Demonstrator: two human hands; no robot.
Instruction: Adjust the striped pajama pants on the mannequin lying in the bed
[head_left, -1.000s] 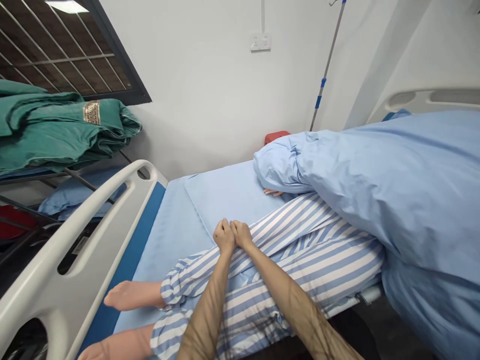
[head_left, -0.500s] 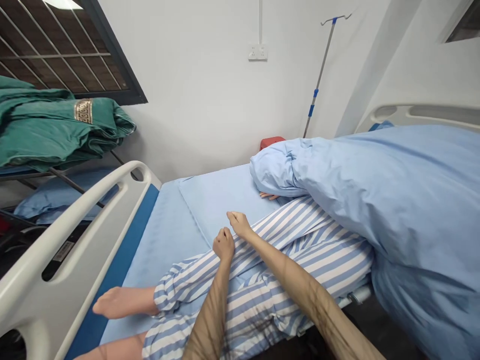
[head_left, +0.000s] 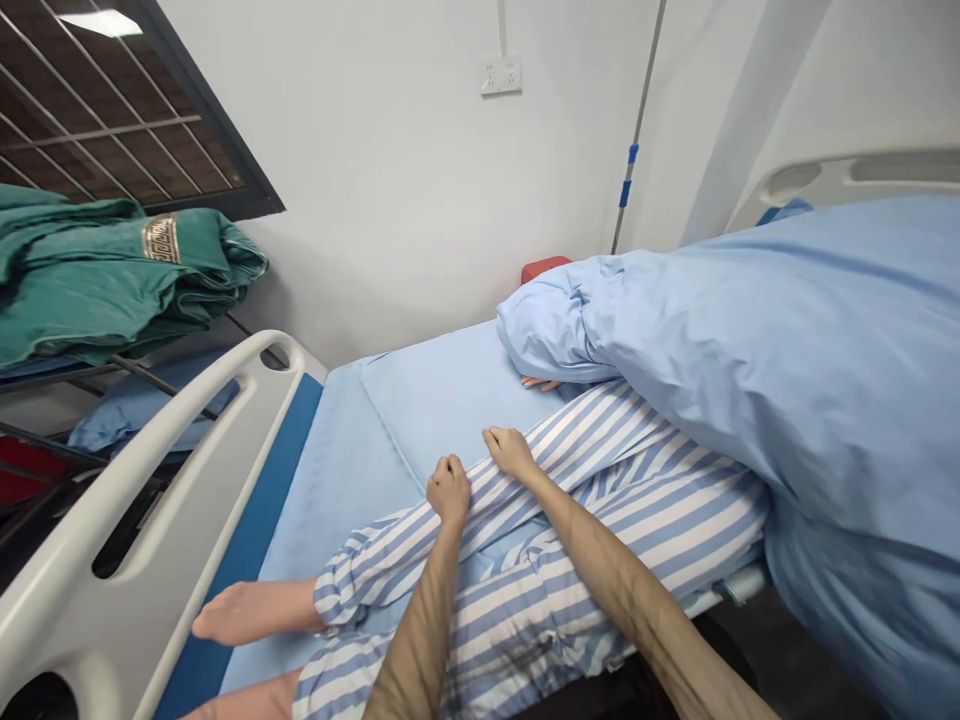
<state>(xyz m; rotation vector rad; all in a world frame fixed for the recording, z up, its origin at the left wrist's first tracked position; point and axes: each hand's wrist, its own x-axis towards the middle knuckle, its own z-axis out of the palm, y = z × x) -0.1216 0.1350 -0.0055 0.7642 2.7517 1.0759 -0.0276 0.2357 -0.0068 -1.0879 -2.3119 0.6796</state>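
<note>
A person lies on a bed in blue-and-white striped pyjamas (head_left: 600,510), with the upper body under a light blue quilt (head_left: 757,350). My left hand (head_left: 448,490) rests curled in a loose fist on the striped trouser leg. My right hand (head_left: 510,452) lies on the same fabric a little farther along, fingers curved, a small gap from my left hand. The person's bare foot (head_left: 247,612) lies near the bed rail. The person's own hand (head_left: 541,383) shows beneath the quilt's edge.
A white bed rail (head_left: 150,490) runs along the near left side of the blue-sheeted mattress (head_left: 337,470). Beyond it stand a shelf with folded green cloth (head_left: 97,270) and a blue pillow (head_left: 150,420). A drip pole (head_left: 637,120) and wall socket (head_left: 501,75) are behind.
My right hand has moved away from my left hand, up and to the right along the striped leg. My left hand stays in nearly the same spot on the leg.
</note>
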